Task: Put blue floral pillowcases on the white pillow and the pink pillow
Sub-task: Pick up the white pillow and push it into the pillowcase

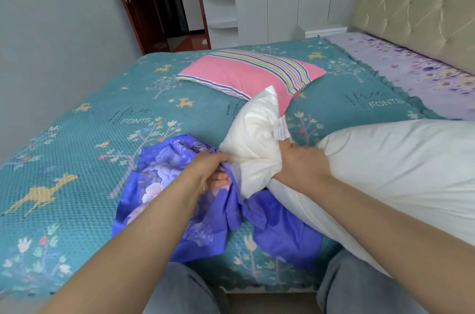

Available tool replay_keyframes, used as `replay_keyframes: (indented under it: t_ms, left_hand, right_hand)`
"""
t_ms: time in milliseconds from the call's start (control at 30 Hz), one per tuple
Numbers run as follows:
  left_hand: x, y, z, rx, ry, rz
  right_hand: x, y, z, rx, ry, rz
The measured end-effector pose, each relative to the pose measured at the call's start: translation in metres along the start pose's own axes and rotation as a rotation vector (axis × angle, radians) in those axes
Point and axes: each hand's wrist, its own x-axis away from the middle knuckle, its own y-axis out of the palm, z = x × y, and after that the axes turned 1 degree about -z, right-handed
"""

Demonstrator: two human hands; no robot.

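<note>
Bed [77, 159]: fills most of the frame, covered by a teal bedspread printed with deer and trees; a padded beige headboard [416, 5] stands at upper right.

White pillow [398, 172]: lies from the right edge toward centre frame, its near end bunched and squeezed narrow, one corner standing up at centre.

Blue floral pillowcase [164, 172]: crumpled on the bedspread at lower centre, directly below and touching the bunched pillow end. Whether any of the pillow is already inside cannot be told.

Pink pillow [239, 74]: flat on the bedspread at upper centre, striped band along its far side, just behind the raised white corner.

Right hand [300, 162]: centre frame, fingers clenched round the squeezed pillow end.

Left hand [208, 169]: centre frame, left of the other, fingers curled, pinching the pillowcase edge against the pillow.
</note>
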Motion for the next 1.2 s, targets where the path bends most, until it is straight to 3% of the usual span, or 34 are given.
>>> replay_keyframes:
  t_ms: [100,200,267,433,567,667,767,933,1000,1067,1133,1200]
  left_hand:
    - [-0.012,-0.013,-0.002,-0.044,0.03,0.101]
    - [-0.026,-0.034,-0.015,0.101,-0.09,0.068]
    - [-0.036,-0.047,-0.025,0.06,-0.119,0.105]
    - [-0.047,-0.067,-0.023,-0.647,-0.059,0.171]
    - [-0.051,-0.061,-0.005,-0.857,0.039,0.209]
    - [-0.059,-0.047,-0.003,-0.791,0.215,0.306]
    - [-0.076,-0.047,-0.002,-0.591,0.243,0.371]
    - [-0.064,-0.048,0.032,-0.491,0.187,0.327]
    - [-0.052,-0.044,0.055,-0.3,0.25,0.304]
    - [-0.047,-0.044,0.08,-0.114,0.203,0.23]
    - [-0.042,-0.041,0.101,-0.305,0.208,0.17]
    - [-0.027,-0.036,0.116,-0.803,0.248,0.203]
  right_hand:
    - [0.019,0.016,-0.013,-0.018,-0.211,0.09]
    - [0.021,0.026,-0.013,-0.014,-0.27,0.159]
    - [0.02,0.027,-0.01,-0.042,-0.296,0.193]
    - [0.025,0.028,-0.007,-0.066,-0.409,0.267]
    - [0.026,0.029,-0.006,-0.068,-0.483,0.291]
    - [0.026,0.03,-0.006,-0.072,-0.53,0.275]
    - [0.027,0.03,-0.002,-0.074,-0.593,0.258]
    - [0.03,0.03,-0.003,-0.065,-0.734,0.209]
    - [0.029,0.028,-0.006,-0.056,-0.76,0.18]
    - [0.026,0.023,-0.009,-0.093,-0.74,0.133]
    - [0.02,0.02,-0.01,-0.19,-0.64,0.014]
    - [0.011,0.02,-0.012,-0.192,-0.527,-0.143]
